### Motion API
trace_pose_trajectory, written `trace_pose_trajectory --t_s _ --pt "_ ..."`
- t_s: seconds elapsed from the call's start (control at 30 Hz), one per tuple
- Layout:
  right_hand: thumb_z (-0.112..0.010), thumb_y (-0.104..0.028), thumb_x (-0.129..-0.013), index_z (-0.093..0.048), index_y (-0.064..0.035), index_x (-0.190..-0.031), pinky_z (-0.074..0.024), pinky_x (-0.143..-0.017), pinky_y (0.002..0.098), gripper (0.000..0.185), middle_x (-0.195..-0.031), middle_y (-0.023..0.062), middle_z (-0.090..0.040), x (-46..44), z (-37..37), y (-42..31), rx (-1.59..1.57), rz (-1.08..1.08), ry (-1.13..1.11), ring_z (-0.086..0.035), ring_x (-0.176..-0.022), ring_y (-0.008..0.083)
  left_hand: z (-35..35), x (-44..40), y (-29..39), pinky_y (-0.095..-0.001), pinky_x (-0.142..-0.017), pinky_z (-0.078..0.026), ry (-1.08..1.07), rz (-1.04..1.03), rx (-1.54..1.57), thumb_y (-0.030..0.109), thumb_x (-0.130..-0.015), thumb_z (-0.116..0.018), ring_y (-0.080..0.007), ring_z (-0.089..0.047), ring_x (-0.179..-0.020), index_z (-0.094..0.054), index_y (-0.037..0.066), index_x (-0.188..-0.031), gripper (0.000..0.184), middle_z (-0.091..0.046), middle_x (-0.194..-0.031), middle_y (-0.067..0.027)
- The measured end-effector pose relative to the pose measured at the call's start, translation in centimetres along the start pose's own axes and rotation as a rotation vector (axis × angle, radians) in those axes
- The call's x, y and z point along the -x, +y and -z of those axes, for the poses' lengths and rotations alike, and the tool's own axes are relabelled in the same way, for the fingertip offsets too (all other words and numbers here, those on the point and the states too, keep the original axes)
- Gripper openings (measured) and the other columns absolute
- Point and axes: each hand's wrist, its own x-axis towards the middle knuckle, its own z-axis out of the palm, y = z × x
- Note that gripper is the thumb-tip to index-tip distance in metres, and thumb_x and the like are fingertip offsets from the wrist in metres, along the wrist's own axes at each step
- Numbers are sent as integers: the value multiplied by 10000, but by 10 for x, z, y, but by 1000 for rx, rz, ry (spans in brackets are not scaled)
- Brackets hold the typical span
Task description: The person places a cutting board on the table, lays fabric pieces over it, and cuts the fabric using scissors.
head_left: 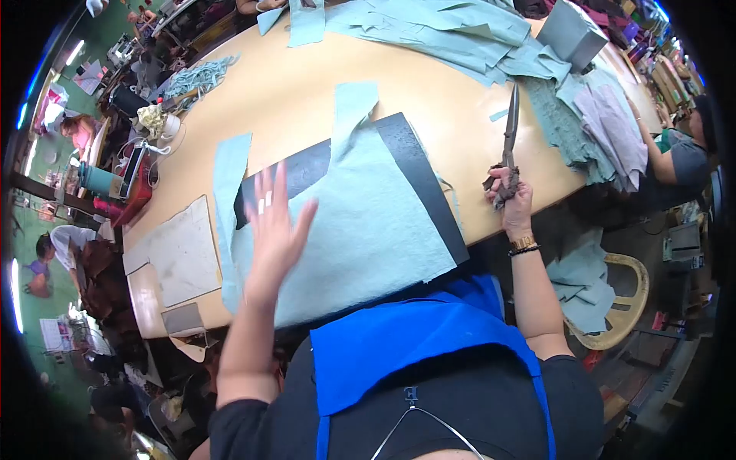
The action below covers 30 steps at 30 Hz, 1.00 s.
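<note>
Light blue-green fabric [360, 222] lies over a dark board [418, 165] at the table's near edge, with a strip of it reaching up past the board. My left hand [272, 230] is over the fabric's left part, fingers spread, holding nothing; whether it touches the cloth I cannot tell. Two small white strips show on its fingers. My right hand [510, 195] is wrapped round the handles of large scissors [511, 123], right of the board, blades pointing away from me. A narrower fabric piece [230, 176] lies left of the board.
Fabric piles [437, 31] cover the table's [291, 100] far side and right end. Pale pattern pieces [180, 253] lie at left. A grey block [571, 34] stands far right. A chair [625, 299] holding cloth is at lower right. Other people sit around the room, one at the right edge.
</note>
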Motion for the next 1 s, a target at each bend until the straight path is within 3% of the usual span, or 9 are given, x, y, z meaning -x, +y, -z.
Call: trace_pose_trajectory --t_s 0.13,0.23,0.43,0.53,0.57,0.63,0.77,0.87,1.0 --pt "-631 -212 -905 -639 36 -962 -473 -542 235 255 -695 37 -574 2 0 2 6 10 -32 -536 -573 94 -24 108 -16 -679 -1047 -54 -194 378 -46 523 -896 -489 -400 -37 -1423 -186 119 -1485 777 -83 -1530 -240" --pt "-614 -170 -909 -641 37 -979 -482 -549 231 219 -709 41 -585 1 5 5 82 43 -88 -550 -591 94 -39 108 -10 -680 -1046 -74 -186 228 -249 548 -869 -506 -419 -69 -1414 -251 130 -1470 775 -109 -1529 -233" --pt "-590 -116 -909 -651 28 -986 -496 -552 218 175 -735 48 -618 3 6 8 104 69 -71 -574 -611 86 -41 -3 -15 -655 -1069 -58 -401 -581 -229 663 -784 -523 -377 -105 -1422 -345 202 -1442 823 -169 -1537 -166" --pt "-595 -123 -906 -656 26 -973 -488 -552 217 175 -730 42 -615 2 3 6 109 80 -45 -555 -592 82 -16 -92 -84 -653 -1073 -101 -413 -834 -461 662 -795 -503 -340 -183 -1410 -351 247 -1437 779 -218 -1528 -133" --pt "-606 -138 -905 -655 26 -969 -482 -549 220 183 -722 38 -607 2 3 6 87 85 -56 -551 -589 83 -4 -118 -110 -653 -1074 -105 -357 -829 -584 658 -806 -492 -332 -198 -1407 -336 258 -1443 769 -221 -1529 -124" --pt "-623 -163 -903 -654 26 -962 -472 -542 224 200 -709 32 -596 2 1 6 81 89 -56 -545 -585 84 27 -141 -138 -660 -1068 -110 -225 -545 -783 647 -837 -461 -332 -194 -1408 -299 263 -1456 745 -223 -1527 -127" --pt "-636 -190 -902 -651 26 -959 -467 -542 224 224 -706 30 -590 4 0 5 97 75 -38 -547 -585 85 -13 -124 -131 -672 -1050 -140 102 -17 -502 654 -869 -417 -331 -179 -1411 -298 266 -1453 711 -268 -1507 -139" --pt "-632 -178 -902 -645 26 -981 -468 -551 215 220 -710 33 -594 3 3 6 90 56 -68 -556 -592 88 -45 -78 -84 -676 -1049 -125 -88 232 -395 660 -858 -434 -337 -181 -1411 -307 262 -1451 726 -270 -1506 -142" --pt "-627 -230 -906 -638 38 -955 -465 -547 236 273 -692 33 -580 3 3 1 179 62 -87 -544 -579 102 -32 -62 -117 -645 -1075 -101 -114 -7 -334 666 -834 -461 -334 -154 -1419 -293 260 -1460 766 -230 -1525 -127"
